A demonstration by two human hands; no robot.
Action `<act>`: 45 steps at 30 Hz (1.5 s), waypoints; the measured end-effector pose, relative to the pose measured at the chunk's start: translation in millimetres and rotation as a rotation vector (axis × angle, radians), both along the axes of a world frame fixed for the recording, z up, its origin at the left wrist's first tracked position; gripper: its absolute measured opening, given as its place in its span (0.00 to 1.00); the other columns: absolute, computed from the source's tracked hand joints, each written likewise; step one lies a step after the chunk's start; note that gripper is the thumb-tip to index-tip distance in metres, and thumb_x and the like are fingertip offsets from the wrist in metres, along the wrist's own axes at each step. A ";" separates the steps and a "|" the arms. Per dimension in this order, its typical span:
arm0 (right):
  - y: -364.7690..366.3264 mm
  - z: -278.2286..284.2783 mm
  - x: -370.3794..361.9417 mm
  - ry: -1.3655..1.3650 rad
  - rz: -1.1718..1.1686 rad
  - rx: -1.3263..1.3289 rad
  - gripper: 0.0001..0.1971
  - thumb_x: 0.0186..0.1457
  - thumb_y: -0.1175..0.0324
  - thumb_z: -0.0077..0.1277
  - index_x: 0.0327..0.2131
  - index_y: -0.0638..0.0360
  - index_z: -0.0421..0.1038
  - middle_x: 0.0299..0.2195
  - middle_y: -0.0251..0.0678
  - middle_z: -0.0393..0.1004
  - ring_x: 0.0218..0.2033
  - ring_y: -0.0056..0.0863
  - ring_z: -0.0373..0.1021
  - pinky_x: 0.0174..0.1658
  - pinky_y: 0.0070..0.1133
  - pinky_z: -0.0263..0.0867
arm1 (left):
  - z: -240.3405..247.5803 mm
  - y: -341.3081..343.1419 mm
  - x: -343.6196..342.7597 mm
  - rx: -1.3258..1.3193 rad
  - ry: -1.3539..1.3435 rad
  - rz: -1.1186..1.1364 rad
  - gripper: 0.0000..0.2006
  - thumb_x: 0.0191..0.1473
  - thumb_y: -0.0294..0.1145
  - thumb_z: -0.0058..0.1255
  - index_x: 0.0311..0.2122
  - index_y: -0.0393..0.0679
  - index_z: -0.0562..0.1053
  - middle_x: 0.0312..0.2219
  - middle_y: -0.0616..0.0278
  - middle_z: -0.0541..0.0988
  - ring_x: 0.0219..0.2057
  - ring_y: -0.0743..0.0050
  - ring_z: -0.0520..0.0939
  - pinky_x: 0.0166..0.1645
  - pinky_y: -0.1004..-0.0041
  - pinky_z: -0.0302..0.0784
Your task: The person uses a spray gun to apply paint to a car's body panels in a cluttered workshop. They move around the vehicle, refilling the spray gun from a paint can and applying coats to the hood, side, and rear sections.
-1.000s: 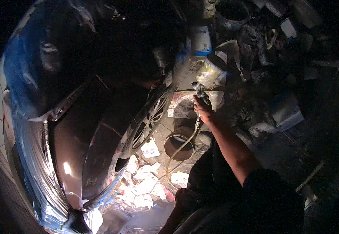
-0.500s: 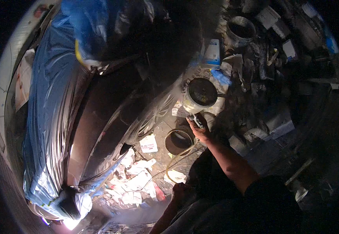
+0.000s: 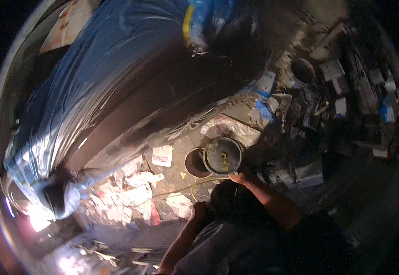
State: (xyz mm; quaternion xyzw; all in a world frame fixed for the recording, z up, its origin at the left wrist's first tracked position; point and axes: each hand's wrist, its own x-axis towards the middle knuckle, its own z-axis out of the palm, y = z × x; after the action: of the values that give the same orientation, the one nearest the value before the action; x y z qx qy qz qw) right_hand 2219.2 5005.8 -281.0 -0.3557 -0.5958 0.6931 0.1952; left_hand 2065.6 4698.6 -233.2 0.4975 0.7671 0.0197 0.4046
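My right hand (image 3: 239, 178) is closed around the handle of a spray gun, mostly hidden beneath its round cup (image 3: 223, 156), which has a dark lid with yellowish smears. From the gun a thin yellowish hose (image 3: 181, 189) runs left across the floor and loops toward my left hand (image 3: 199, 210), whose fingers are closed on it. Ahead and to the left stretches a dark vehicle panel (image 3: 130, 123), partly wrapped in blue plastic sheeting (image 3: 71, 87). The spray gun is apart from the panel, over the floor. Its nozzle is hidden.
An open round can (image 3: 197, 163) stands under the cup's left side. Torn papers (image 3: 126, 190) litter the floor by the panel. Toward the right are a bucket (image 3: 302, 71), a blue-and-white box (image 3: 265, 84) and heaped clutter. Bright light shines at lower left.
My view has swung, so the panel lies more slanted. My right hand has drawn the spray gun back toward me and away from the panel. The mist near the panel has thinned. My left hand keeps the hose.
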 end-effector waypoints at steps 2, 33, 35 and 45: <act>9.7 35.7 16.0 -0.060 0.190 -0.015 0.28 0.57 0.64 0.66 0.59 0.61 0.72 0.58 0.46 0.76 0.57 0.40 0.74 0.56 0.36 0.71 | 2.4 7.9 12.4 -0.035 0.009 0.076 0.10 0.60 0.37 0.50 0.32 0.47 0.80 0.32 0.49 0.81 0.40 0.48 0.83 0.39 0.57 0.80; -115.7 198.4 -222.5 -0.559 1.337 0.086 0.22 0.64 0.64 0.56 0.59 0.60 0.72 0.59 0.41 0.75 0.59 0.37 0.72 0.59 0.32 0.69 | 33.1 -190.2 -124.2 0.323 -0.189 1.627 0.21 0.66 0.49 0.53 0.40 0.35 0.73 0.35 0.35 0.81 0.42 0.30 0.82 0.45 0.47 0.76; -167.9 198.5 -279.0 -0.555 1.343 0.119 0.22 0.64 0.64 0.56 0.59 0.60 0.72 0.60 0.41 0.75 0.59 0.37 0.71 0.59 0.31 0.68 | 34.6 -228.0 -159.6 0.365 -0.279 1.682 0.21 0.66 0.48 0.53 0.41 0.35 0.73 0.36 0.34 0.81 0.44 0.29 0.81 0.47 0.46 0.75; -467.3 240.1 -578.8 -0.164 1.466 0.206 0.21 0.66 0.64 0.53 0.59 0.60 0.72 0.60 0.39 0.75 0.60 0.36 0.71 0.60 0.30 0.68 | 111.8 -434.3 -306.3 0.722 -0.326 2.217 0.13 0.65 0.40 0.52 0.35 0.40 0.72 0.19 0.64 0.73 0.21 0.72 0.75 0.28 0.66 0.71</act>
State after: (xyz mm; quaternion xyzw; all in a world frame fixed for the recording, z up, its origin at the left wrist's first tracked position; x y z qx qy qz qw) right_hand 1640.5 4538.5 -40.9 0.1027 -0.7549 0.5574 -0.3298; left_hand 1759.3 4264.4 -121.3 -0.3643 0.6694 0.6404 0.0951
